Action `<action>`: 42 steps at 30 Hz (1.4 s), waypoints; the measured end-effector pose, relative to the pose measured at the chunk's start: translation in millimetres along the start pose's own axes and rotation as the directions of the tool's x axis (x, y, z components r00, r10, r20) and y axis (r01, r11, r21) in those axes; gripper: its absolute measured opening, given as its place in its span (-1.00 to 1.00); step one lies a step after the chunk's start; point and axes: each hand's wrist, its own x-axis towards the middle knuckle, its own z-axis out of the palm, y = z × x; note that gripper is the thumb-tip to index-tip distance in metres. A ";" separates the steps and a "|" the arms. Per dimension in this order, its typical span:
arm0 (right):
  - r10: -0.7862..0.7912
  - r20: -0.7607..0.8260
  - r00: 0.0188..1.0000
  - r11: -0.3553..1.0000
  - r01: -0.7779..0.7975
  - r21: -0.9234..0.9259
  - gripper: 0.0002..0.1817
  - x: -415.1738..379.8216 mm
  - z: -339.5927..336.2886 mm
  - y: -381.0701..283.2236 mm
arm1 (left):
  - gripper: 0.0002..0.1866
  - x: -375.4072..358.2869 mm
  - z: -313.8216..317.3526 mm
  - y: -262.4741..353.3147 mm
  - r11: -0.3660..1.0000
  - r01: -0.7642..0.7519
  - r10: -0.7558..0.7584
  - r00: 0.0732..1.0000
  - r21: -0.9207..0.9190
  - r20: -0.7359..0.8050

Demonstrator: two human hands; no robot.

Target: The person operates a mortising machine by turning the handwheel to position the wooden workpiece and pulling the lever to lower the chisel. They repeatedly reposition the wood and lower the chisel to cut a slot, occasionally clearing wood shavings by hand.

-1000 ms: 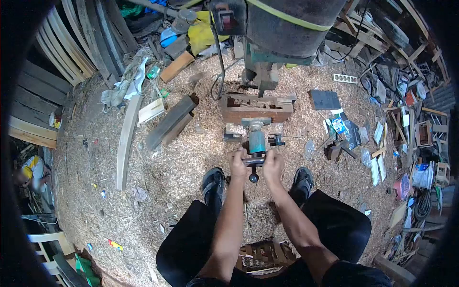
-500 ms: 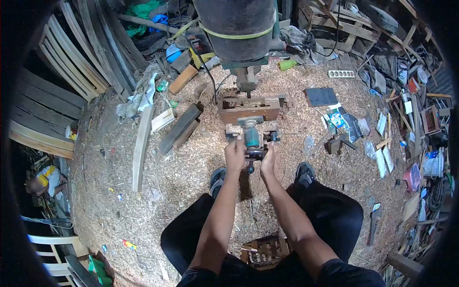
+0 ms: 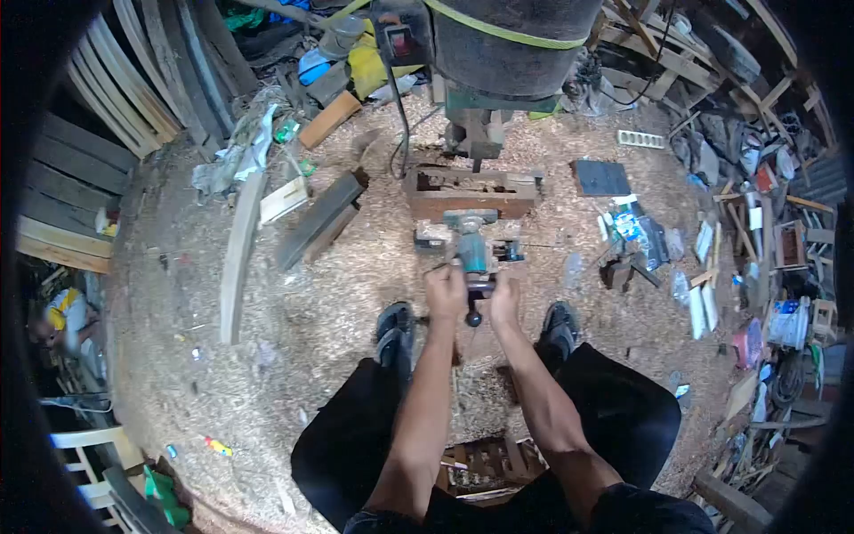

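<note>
Both my hands are at the dark handwheel (image 3: 480,288) on the front of a green machine vise (image 3: 472,253). My left hand (image 3: 445,289) is closed on the wheel's left side. On its right side my right hand (image 3: 505,301) is closed around the rim. A dark knob (image 3: 473,318) points down between my wrists. Behind the vise lies a wooden box-like frame (image 3: 471,206) with a long opening and wood chips in it. The machine's spindle (image 3: 476,142) hangs just above the far side of this frame.
A large dark machine body (image 3: 507,53) with a yellow band fills the top centre. Dark beams (image 3: 325,222) and a long board (image 3: 240,258) lie at left. A dark slab (image 3: 601,178) and a power strip (image 3: 640,139) are at right. A person (image 3: 71,316) is at far left.
The camera view has shifted, and the machine body looks larger and further right. My left hand has closed more around the wheel, and my right fingers have curled over its rim.
</note>
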 end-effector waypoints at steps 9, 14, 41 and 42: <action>-0.130 0.109 0.985 0.814 0.169 -0.555 -0.42 -4.3 1.7 -54.5 | -0.58 -2.9 12.4 -35.3 0.627 0.112 -0.215 0.976 -0.771 -0.033; -0.155 0.117 0.981 0.773 0.194 -0.603 -0.44 -11.7 0.1 -67.0 | -0.57 -5.2 17.4 -29.6 0.727 0.114 -0.292 0.944 -0.677 -0.155; -0.117 -0.120 0.986 0.980 0.134 0.147 -0.22 -78.9 24.7 8.0 | -0.43 21.0 -12.1 -4.9 0.984 0.130 -0.096 0.962 -0.119 0.255; -0.154 -0.103 0.983 0.981 0.164 0.104 -0.24 -83.3 23.7 13.9 | -0.45 18.7 -19.9 7.3 0.911 0.360 -0.283 0.900 -0.201 0.330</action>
